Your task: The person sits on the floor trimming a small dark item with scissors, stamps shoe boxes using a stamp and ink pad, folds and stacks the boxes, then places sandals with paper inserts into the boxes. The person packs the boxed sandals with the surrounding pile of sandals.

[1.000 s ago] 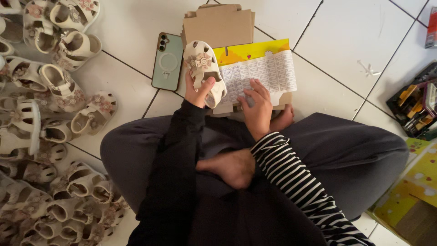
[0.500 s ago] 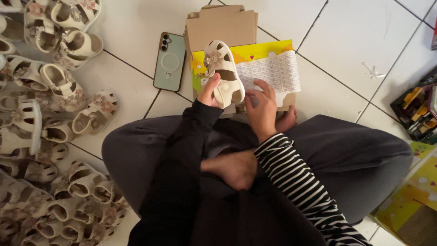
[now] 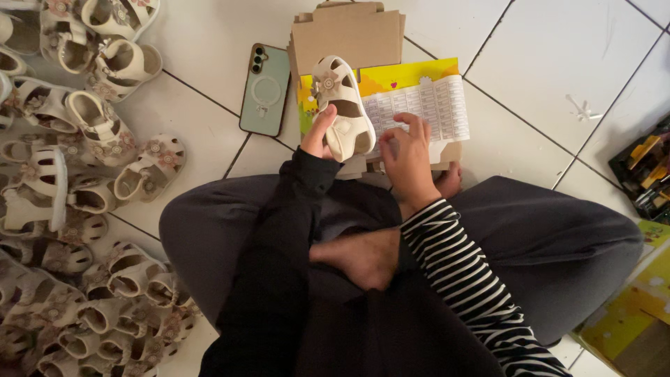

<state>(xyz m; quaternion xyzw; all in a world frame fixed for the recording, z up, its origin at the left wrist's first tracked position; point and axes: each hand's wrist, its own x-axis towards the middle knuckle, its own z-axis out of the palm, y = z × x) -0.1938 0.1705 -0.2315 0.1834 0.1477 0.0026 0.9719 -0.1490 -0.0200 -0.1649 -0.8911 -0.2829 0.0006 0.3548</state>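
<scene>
My left hand (image 3: 319,134), in a black sleeve, grips a small cream sandal (image 3: 340,106) with a flower on its front strap, holding it over a white sheet of small stickers (image 3: 419,108). That sheet lies on yellow printed card (image 3: 408,72) stacked on flat brown cardboard (image 3: 347,33). My right hand (image 3: 407,155), in a black-and-white striped sleeve, rests on the sticker sheet with its fingertips pinching at the sheet's lower left part, right beside the sandal's heel. I sit cross-legged in dark grey trousers with a bare foot (image 3: 363,257) on my lap.
A pale green phone (image 3: 264,89) lies face down on the white floor tiles left of the cardboard. A big heap of matching cream sandals (image 3: 77,209) fills the left side. A dark box of small items (image 3: 645,171) and yellow card (image 3: 628,314) lie at the right.
My left hand has carried the sandal to the right, over the sticker sheet. My right hand has shifted up onto the sheet, fingers now pinching at it.
</scene>
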